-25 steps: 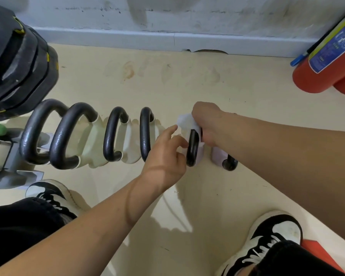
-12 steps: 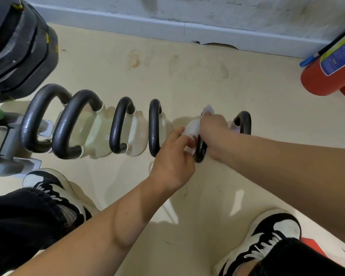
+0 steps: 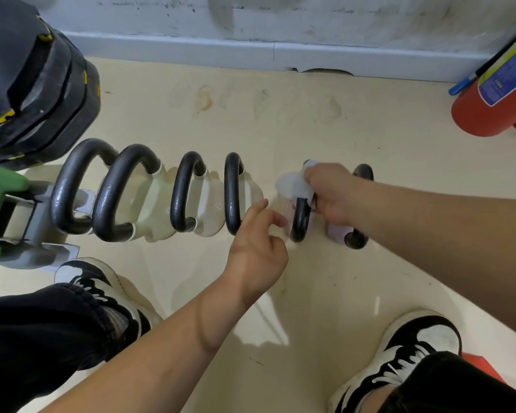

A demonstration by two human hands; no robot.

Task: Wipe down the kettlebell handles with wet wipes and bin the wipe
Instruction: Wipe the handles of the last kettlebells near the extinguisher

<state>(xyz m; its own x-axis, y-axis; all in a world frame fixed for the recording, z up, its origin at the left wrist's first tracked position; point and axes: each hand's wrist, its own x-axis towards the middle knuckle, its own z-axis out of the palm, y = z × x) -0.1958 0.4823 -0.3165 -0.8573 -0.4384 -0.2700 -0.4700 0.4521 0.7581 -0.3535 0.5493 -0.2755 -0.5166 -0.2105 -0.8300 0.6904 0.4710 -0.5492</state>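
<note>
Wipe [image 3: 292, 186]: soft, light, wet | handle [image 3: 300, 222]: stiff, smooth, likely heavy | right hand [image 3: 331, 193]: fingers pinch wipe round handle top | left hand [image 3: 256, 248]: fingers loose, empty

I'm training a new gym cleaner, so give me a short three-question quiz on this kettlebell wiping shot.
1. Multiple choice: which hand grips the white wet wipe? A left, B right, C neither.
2. True or false: the wipe lies on the leftmost of the black looped kettlebell handles.
3. Fill in: the row holds ___ handles.
Key: 1 B, the right hand. 2 False: the wipe is on the fifth handle from the left. 3 six.
</note>
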